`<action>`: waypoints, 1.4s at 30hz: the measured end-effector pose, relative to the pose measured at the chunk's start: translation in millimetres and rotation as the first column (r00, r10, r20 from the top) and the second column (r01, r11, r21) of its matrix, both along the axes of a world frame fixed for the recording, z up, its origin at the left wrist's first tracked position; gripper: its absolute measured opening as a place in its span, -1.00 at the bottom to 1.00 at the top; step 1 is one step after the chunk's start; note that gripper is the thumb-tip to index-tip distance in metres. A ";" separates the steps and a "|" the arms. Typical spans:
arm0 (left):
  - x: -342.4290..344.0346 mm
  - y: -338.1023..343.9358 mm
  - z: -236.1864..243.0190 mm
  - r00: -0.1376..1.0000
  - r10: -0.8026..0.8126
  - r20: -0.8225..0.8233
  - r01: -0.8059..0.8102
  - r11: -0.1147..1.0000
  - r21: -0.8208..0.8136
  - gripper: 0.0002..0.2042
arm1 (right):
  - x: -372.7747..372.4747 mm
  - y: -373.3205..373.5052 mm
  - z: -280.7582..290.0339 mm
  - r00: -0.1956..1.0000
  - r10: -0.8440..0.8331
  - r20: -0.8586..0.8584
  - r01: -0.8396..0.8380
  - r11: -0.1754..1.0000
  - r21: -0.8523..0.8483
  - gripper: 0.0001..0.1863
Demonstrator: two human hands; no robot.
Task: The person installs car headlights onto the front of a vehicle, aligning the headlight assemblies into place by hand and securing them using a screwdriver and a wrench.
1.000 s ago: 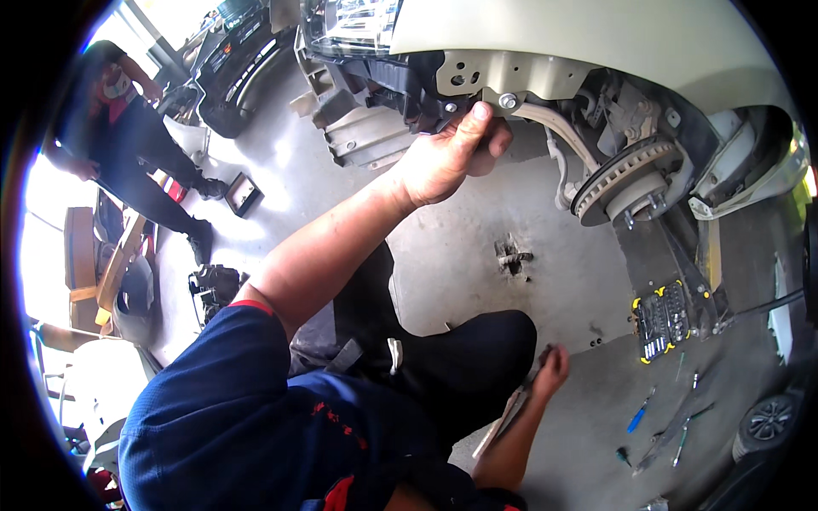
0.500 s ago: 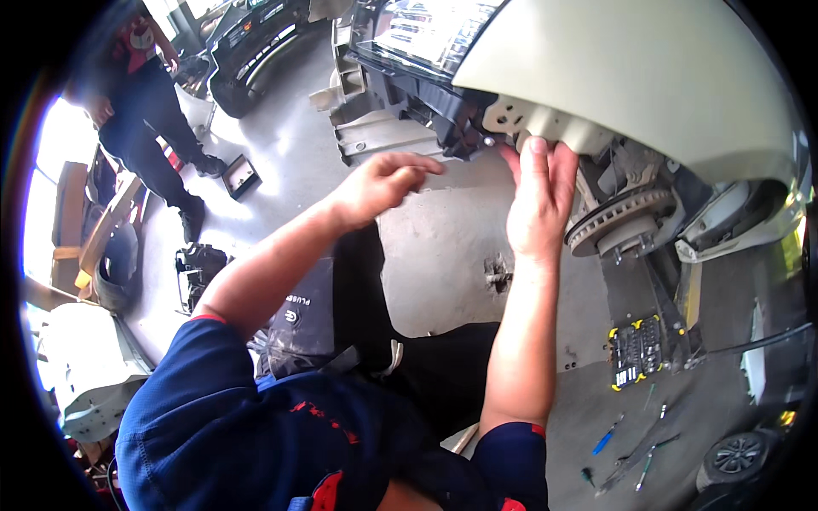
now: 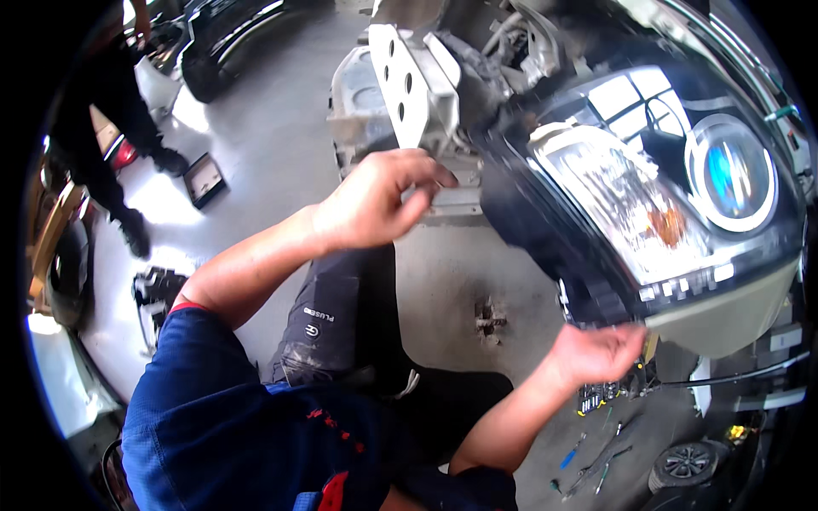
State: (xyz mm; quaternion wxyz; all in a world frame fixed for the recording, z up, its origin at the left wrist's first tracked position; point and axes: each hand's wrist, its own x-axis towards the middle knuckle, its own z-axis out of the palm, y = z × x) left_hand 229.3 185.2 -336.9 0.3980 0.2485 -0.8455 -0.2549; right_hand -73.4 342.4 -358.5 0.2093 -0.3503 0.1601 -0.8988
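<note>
A large headlight with a clear lens and a round projector fills the right side, set in the car's front end. Below it shows the pale fender. My right hand is closed at the fender's front lower corner, under the black headlight housing; its fingertips are partly hidden. My left hand hovers to the left of the headlight, in front of a white metal bracket with holes. Its fingers are bent, the thumb stands apart from them, and no held object shows.
Tools lie on the floor at lower right, near a socket set and a wheel. A person stands at upper left beside a small open box. A black car part lies on the floor at left.
My view has shifted over the car's front, so the headlight looms larger and the brake disc is out of sight. My left hand's thumb and fingers have parted; my right hand appears lower.
</note>
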 end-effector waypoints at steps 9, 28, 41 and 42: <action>26.3 -168.1 94.5 0.930 -0.363 0.059 0.355 0.841 -0.409 -0.67 | 75.7 -43.2 50.4 0.766 -0.616 0.183 0.519 0.761 0.389 -0.37; -47.8 -239.5 125.9 0.678 -0.558 0.478 0.663 0.745 -0.070 -0.70 | 83.5 -65.0 46.7 0.577 -0.817 -0.018 0.669 0.460 0.585 -0.27; -53.6 -231.3 109.0 0.799 -0.459 0.388 0.594 0.701 -0.395 -0.60 | 78.9 -56.8 42.2 0.569 -0.822 0.016 0.672 0.476 0.568 -0.30; -55.3 -230.2 109.9 0.807 -0.449 0.383 0.582 0.715 -0.388 -0.60 | 77.5 -55.6 42.9 0.564 -0.826 0.018 0.677 0.474 0.563 -0.30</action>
